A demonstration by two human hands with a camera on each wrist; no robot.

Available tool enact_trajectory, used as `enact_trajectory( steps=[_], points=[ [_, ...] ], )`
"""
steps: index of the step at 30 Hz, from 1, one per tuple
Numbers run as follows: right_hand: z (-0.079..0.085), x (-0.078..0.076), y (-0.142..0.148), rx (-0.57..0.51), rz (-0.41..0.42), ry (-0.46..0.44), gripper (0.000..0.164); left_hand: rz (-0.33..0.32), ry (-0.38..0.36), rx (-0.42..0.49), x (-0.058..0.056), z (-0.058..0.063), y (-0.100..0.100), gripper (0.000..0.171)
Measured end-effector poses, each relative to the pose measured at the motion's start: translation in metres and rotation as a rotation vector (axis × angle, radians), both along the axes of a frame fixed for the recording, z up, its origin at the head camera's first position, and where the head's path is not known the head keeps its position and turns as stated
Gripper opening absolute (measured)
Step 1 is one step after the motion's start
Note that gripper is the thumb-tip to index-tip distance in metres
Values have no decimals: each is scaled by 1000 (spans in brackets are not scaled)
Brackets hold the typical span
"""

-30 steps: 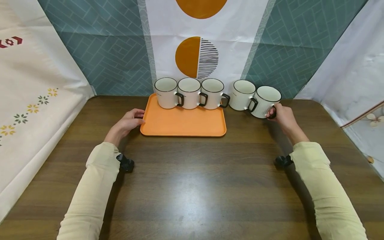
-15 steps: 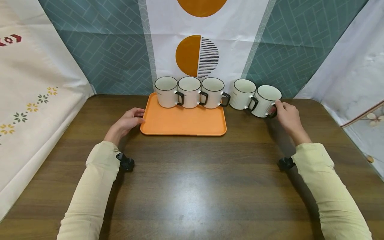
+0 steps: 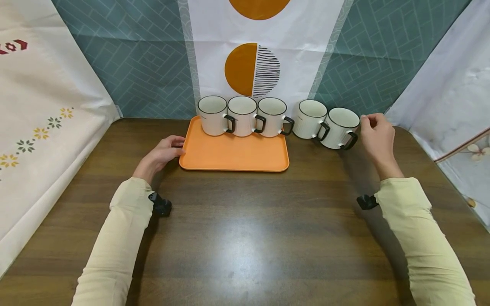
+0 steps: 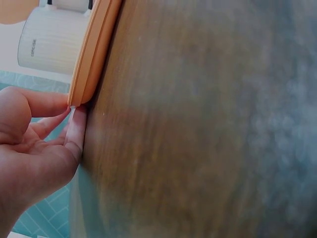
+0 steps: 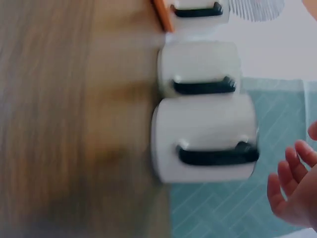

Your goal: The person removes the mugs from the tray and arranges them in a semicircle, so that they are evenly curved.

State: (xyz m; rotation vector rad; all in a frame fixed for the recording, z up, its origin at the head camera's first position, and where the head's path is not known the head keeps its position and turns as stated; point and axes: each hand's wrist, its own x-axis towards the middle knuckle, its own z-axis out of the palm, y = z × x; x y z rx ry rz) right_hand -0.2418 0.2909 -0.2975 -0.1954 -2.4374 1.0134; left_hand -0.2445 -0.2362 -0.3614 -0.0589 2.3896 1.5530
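Observation:
My left hand (image 3: 162, 153) holds the left edge of an orange tray (image 3: 233, 159); in the left wrist view the thumb and fingertips (image 4: 75, 126) meet at its rim. Three white mugs with dark rims and black handles stand upright along the tray's back: a left mug (image 3: 212, 123), a middle mug (image 3: 241, 123) and a right mug (image 3: 271, 124). To the tray's right, a fourth mug (image 3: 308, 121) stands on the table beside an outermost mug (image 3: 334, 131). My right hand (image 3: 378, 138) hovers just right of that outermost mug, apart from its handle, fingers loosely bent and holding nothing.
The brown wooden table (image 3: 245, 229) spreads in front of the tray. A patterned cloth backdrop (image 3: 149, 80) rises directly behind the mugs. Light cloths hang along the left and right sides. Each wrist carries a small black camera (image 3: 160, 206).
The right hand has let go of the outermost mug's handle and moved right and slightly up, away from it. The left hand and the mugs keep their places.

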Motion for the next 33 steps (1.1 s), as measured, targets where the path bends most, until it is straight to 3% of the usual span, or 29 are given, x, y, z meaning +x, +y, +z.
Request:
enact_trajectory(
  steps=[3, 7, 11, 15, 22, 28, 33],
  points=[
    [4, 1, -16, 2, 78, 39, 36, 0, 2, -2, -1, 0, 0, 55],
    [6, 1, -41, 12, 226, 10, 30, -1, 0, 0, -1, 0, -1, 55],
    [4, -5, -64, 12, 363, -107, 32, 0, 2, 6, 0, -1, -1, 56],
    [-2, -16, -83, -26, 451, -222, 37, -4, 10, 14, 1, -3, -2, 55],
    [-19, -35, -108, -180, 457, -289, 41, -3, -1, 27, 1, -4, 0, 55],
    [-30, -47, -122, -296, 370, -267, 36, -12, -15, 29, 1, -3, 1, 56],
    [-33, -59, -134, -421, 368, -259, 34, -10, -20, 34, -1, 0, 0, 57]
  ],
)
